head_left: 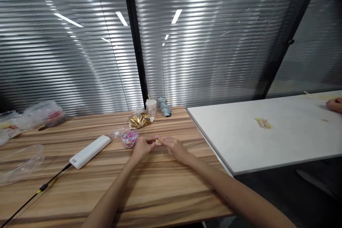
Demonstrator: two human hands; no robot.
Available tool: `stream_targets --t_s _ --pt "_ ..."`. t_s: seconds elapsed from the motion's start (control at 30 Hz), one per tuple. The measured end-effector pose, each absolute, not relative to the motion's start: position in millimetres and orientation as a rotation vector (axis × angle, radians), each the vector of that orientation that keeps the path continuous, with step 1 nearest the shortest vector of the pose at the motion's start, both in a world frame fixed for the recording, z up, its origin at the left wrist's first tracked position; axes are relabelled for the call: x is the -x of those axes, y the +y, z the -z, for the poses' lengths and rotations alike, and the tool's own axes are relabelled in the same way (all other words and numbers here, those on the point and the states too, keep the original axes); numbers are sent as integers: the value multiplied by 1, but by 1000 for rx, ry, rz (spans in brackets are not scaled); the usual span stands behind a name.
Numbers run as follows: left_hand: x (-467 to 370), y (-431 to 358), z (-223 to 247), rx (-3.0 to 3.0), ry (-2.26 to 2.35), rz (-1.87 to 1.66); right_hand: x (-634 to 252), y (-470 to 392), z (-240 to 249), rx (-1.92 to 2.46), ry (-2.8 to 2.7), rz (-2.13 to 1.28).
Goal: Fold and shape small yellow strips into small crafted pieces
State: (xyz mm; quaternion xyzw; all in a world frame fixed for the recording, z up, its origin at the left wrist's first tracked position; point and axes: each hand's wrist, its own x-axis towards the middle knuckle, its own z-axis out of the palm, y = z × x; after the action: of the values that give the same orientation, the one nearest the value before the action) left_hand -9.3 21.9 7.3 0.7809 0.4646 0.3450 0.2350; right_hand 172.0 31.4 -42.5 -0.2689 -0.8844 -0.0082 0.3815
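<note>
One head-worn camera looks forward and down across a wooden table from the near edge, at arm's length from the surface. It faces the blinds at 12 o'clock. The person's own forearms enter from 6 o'clock. A white table stretches away toward 3 o'clock. There is no second view to overlap with it.

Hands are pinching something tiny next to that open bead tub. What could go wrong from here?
1. The left hand works right beside the small clear tub of pink beads; a nudge could probably tip it and scatter them.
2. The small yellowish piece pinched between it and the right hand could slip onto the wooden table, where it may be hard to spot.
</note>
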Motion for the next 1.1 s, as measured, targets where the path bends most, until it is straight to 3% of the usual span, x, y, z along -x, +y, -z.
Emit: stream_targets --t_s 0.17,0.53,0.8,1.1 --pt "12 23 -4 -2416 1380 -801 -173 31 45 654 -2334 60" --pt "8 20 -6 -2416 1380 -766 -172 25 39 590 -2309 141" --pt "2 16 -10 -2094 1233 -810 -164 26 39 830 -1909 -148" --pt "-23 -6 -16 -2380 855 -944 -172 49 44 1139 -1496 -392"
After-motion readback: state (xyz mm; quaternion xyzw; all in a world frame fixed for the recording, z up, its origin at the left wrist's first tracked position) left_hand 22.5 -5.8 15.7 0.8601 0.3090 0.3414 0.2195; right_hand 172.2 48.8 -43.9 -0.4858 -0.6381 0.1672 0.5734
